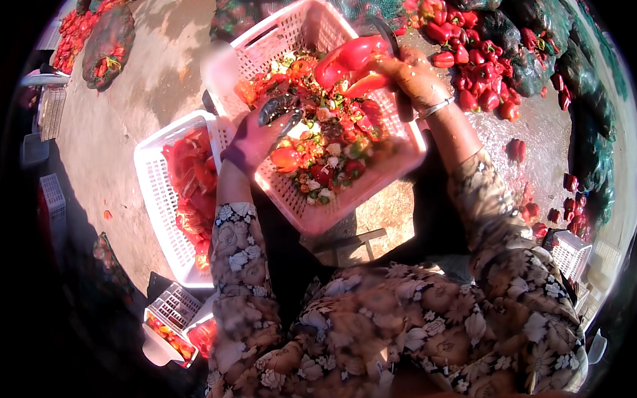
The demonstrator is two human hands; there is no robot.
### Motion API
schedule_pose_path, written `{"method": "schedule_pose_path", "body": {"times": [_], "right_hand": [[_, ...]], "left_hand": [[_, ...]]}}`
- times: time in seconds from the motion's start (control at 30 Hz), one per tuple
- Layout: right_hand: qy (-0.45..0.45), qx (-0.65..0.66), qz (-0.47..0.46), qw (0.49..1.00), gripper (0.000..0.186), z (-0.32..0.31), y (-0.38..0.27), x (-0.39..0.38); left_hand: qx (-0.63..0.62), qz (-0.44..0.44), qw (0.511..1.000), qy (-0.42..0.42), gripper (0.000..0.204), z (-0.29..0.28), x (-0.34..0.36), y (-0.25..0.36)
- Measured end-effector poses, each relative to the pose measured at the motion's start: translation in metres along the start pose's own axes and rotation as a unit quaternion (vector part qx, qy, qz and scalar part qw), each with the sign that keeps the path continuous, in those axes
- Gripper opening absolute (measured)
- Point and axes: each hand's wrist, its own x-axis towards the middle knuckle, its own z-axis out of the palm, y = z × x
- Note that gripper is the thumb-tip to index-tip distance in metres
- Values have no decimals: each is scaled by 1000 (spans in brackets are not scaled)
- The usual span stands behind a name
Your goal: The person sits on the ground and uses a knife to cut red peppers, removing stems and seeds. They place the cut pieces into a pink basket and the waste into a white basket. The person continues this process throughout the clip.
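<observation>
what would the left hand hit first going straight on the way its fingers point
Likely the left hand would meet the pepper scraps in the pink crate first, though depth is unclear.

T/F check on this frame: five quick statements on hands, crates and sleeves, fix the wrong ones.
1. The right hand holds a red pepper. True.
2. The left hand is over the white crate. False: its fingers are over the pink crate.
3. The white crate has red pepper pieces in it. True.
4. The white crate stands right of the pink crate. False: it stands to the left.
5. The sleeves are plain white. False: they are flower-patterned.
</observation>
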Motion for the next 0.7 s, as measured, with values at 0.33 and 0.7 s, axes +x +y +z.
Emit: {"method": "schedule_pose_path", "body": {"times": [0.33, 0.7], "right_hand": [[-145, -66, -21, 987, 33, 52, -9, -30], [-207, 45, -56, 976, 44, 69, -7, -39]], "left_hand": [[357, 285, 862, 218, 58, 65, -8, 49], [127, 222, 935, 246, 34, 47, -16, 43]]}}
